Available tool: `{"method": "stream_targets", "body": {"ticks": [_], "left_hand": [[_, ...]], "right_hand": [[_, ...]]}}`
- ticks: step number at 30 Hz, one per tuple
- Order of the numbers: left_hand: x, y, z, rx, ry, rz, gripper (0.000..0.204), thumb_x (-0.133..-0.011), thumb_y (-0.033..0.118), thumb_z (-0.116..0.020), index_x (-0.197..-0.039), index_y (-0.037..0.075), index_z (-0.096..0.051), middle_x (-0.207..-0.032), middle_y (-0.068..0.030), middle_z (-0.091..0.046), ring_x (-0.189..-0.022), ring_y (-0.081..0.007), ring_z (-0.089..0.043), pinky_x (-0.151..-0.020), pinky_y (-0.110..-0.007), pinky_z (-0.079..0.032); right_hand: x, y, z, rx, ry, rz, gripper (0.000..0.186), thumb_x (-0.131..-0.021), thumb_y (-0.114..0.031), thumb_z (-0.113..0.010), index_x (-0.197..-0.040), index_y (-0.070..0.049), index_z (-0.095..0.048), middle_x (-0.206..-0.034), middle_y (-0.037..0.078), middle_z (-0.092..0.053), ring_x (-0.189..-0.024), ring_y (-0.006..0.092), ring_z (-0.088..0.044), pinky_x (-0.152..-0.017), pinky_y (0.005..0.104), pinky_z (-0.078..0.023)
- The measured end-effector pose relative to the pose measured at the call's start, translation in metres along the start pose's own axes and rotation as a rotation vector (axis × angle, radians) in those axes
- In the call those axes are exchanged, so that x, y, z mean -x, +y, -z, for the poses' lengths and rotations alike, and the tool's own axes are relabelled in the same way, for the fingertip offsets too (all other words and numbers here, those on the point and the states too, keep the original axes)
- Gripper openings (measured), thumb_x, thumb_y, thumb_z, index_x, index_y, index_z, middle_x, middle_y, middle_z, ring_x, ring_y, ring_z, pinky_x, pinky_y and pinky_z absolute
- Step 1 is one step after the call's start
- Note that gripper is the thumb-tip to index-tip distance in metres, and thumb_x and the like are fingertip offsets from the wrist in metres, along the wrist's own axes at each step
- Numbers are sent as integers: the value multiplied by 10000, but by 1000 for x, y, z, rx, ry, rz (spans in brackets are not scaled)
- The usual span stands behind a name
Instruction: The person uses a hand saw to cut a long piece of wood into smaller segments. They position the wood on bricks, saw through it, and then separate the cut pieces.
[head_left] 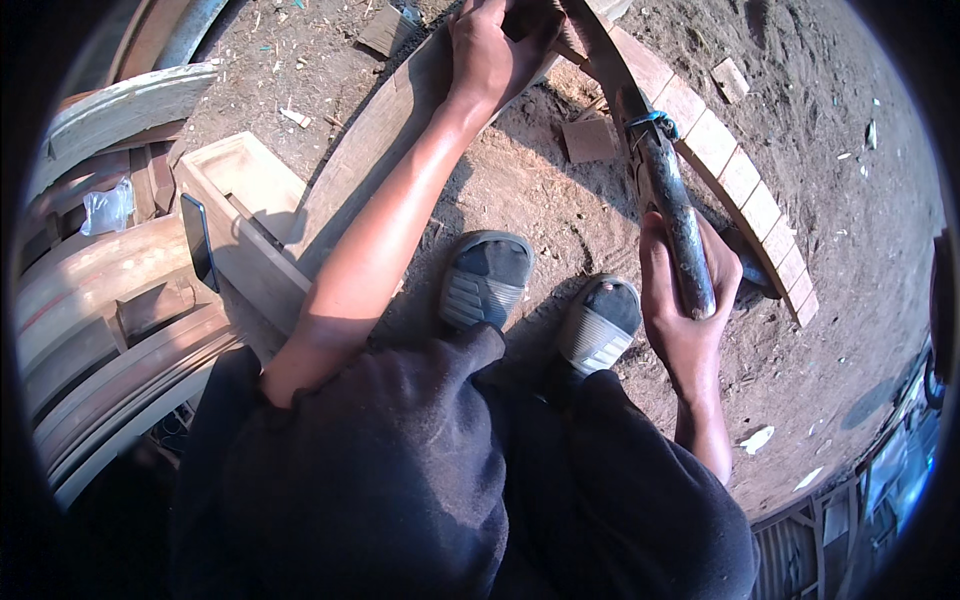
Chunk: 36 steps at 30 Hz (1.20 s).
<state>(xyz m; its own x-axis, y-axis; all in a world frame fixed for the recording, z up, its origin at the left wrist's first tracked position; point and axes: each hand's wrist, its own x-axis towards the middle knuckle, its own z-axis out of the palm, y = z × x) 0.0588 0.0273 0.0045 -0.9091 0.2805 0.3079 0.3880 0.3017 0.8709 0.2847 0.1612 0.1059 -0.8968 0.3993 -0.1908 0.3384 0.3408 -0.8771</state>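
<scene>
My right hand point(690, 280) is wrapped round the dark, worn, pipe-like handle of a saw point(672, 215), with teal cord tied where the handle meets the blade. The toothed blade runs up to the top edge, beside a curved wooden piece point(740, 175) crossed by several evenly spaced lines. At the top edge, my left hand point(490, 55) is closed over wood beside the blade. Its fingers are partly cut off and in shadow, so what it grips is unclear. A weathered plank point(385, 130) passes beneath my left forearm.
Stacked curved wooden parts point(120, 280) fill the left side. A phone point(199, 240) leans against a pale wooden box frame point(245, 185). My sandalled feet point(490, 275) stand on dusty ground between the wood pieces. A small wood offcut point(590, 141) lies near the blade, another offcut point(731, 80) farther right.
</scene>
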Motion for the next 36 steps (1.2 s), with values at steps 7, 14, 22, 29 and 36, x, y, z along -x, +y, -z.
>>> {"method": "stream_targets", "body": {"ticks": [7,14,22,29,36], "left_hand": [[-2,-7,2,-288,28,-98,182,-836,170,-691,-874,2,-633,-804,-191,-642,-762,-308,-641,-670,-385,-484],[-1,-4,-4,-170,35,-44,197,-848,181,-676,-868,-6,-618,-750,-176,-610,-700,-297,-612,-631,-379,-464],[2,-6,-4,-193,64,-58,201,-853,160,-670,-962,-1,-623,-865,-193,-652,-823,-337,-643,-703,-384,-493],[13,4,0,-204,27,-133,288,-842,104,-682,-1097,-5,-601,-1029,-214,-646,-957,-370,-638,-803,-405,-516],[12,-12,25,-423,-221,-456,413,-755,-101,-515,-1146,-17,-618,-1049,-209,-644,-1015,-371,-599,-904,-437,-483]], "right_hand": [[13,-21,15,-9,-33,-161,224,-882,-185,-633,-925,36,-629,-707,20,-588,-616,67,-528,-561,213,-401],[21,-14,26,41,-38,-112,177,-852,-129,-610,-892,44,-615,-672,35,-559,-588,88,-499,-564,248,-399],[50,12,34,51,-59,-126,171,-831,-122,-601,-847,48,-591,-624,74,-527,-541,132,-482,-541,291,-391],[32,8,29,115,-36,23,181,-847,-134,-622,-775,22,-566,-567,59,-476,-486,129,-409,-486,299,-333],[43,11,33,64,-43,-27,202,-831,-155,-596,-869,43,-609,-596,56,-548,-502,120,-525,-500,264,-406]]}}
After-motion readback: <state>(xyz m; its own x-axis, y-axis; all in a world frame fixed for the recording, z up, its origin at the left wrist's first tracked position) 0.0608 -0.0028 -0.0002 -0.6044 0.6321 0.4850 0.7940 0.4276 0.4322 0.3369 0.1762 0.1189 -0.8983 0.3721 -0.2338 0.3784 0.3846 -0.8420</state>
